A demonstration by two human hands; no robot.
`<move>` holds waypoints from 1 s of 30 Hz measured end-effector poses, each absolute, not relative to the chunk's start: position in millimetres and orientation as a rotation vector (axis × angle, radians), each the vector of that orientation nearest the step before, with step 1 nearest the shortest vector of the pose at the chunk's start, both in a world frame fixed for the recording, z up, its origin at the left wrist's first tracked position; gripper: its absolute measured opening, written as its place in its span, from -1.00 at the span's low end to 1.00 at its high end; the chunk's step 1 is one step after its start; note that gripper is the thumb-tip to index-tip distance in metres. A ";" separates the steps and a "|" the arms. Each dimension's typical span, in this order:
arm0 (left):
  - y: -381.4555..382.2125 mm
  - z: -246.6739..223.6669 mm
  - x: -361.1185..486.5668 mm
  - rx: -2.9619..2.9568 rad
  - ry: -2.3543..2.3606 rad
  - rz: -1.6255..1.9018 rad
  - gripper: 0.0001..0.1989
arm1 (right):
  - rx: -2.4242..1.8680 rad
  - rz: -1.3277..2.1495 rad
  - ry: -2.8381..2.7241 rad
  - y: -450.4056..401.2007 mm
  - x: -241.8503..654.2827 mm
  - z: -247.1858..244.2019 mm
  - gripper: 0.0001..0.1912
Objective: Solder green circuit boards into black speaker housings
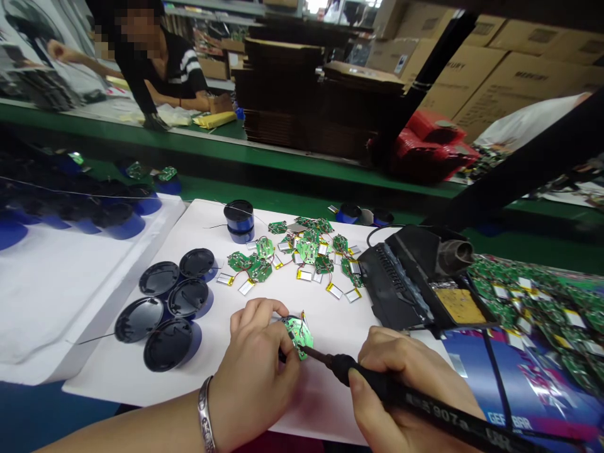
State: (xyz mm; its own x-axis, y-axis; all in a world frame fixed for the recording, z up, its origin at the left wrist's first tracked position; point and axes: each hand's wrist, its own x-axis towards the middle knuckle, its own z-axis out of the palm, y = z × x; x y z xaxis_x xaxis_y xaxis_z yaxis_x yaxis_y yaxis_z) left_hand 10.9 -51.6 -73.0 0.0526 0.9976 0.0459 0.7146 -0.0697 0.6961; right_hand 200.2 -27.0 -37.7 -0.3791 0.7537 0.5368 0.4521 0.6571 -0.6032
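Observation:
My left hand (259, 368), with a silver bracelet at the wrist, has its fingers closed round the edge of a green circuit board (302, 333); a dark part beneath the board is mostly hidden by the fingers. Thin wires rise from the board's top. A black soldering iron (406, 393) is gripped in my right hand (410, 371), its tip touching or very close to the board's lower right part. Beyond the hands lies a pile of green boards (309, 245) with small silver batteries (335, 290) wired to them.
Several round black-topped blue housings (167, 344) stand at the left, two more stacked (239, 220) at the back. A black iron stand (401, 277) with a yellow sponge (457, 306) is on the right, beside many more boards (542, 302). A person (174, 69) sits across the green bench.

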 end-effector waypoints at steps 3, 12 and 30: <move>-50.9 -72.1 10.9 1.827 1.706 0.741 -0.83 | -0.901 0.465 -2.094 -25.1 200.0 -33.7 -0.82; -50.0 -70.1 11.1 1.806 1.703 0.741 -0.82 | -0.921 0.440 -2.119 -22.3 197.6 -31.2 -0.80; -50.5 -70.8 10.8 1.828 1.693 0.745 -0.82 | -0.893 0.242 -1.925 -23.8 194.5 -63.4 -0.61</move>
State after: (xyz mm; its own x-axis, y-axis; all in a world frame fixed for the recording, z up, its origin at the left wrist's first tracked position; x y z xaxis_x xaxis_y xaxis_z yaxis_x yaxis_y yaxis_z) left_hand 10.8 -50.5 -70.8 0.0607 0.9974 0.0388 0.7024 -0.0703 0.7083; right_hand 194.5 -23.8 -63.4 -0.2667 0.6745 0.6884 0.4831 0.7117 -0.5101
